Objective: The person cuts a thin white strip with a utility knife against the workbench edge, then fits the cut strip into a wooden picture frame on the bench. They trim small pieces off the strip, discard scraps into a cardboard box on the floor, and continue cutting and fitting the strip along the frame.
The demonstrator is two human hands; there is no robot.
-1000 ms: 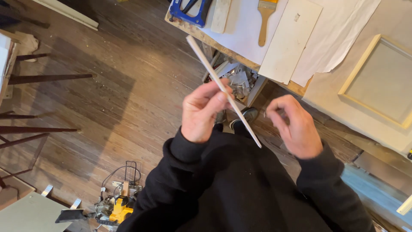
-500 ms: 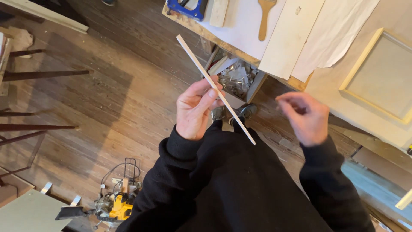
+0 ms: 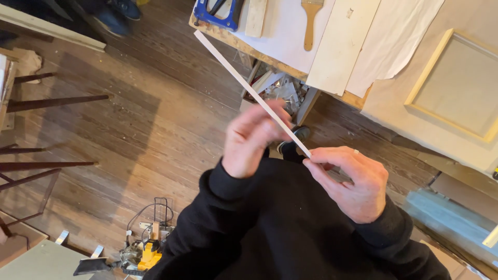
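Two hands on one long, thin white wood strip (image 3: 244, 85), held out over the wooden floor (image 3: 135, 119) in front of the body. The right hand (image 3: 348, 181) has its fingertips pinched shut on the near end of the strip, right at the tip. The left hand (image 3: 254, 139) is blurred; its fingers curl round the strip a little farther up, closed on it as far as the blur allows. From there the strip runs up and away to the left, its far end hanging free just beside the corner of the counter (image 3: 270, 54).

By the look of it, this piece is very light and slim, likely springy along its length and easy to snap if bent hard. A soft pinch at the end plus a steadying hold nearer the middle suits it well; the long free end looks prone to whip or sag. On the counter lie a paintbrush (image 3: 310, 21) and a flat white board (image 3: 342, 46).
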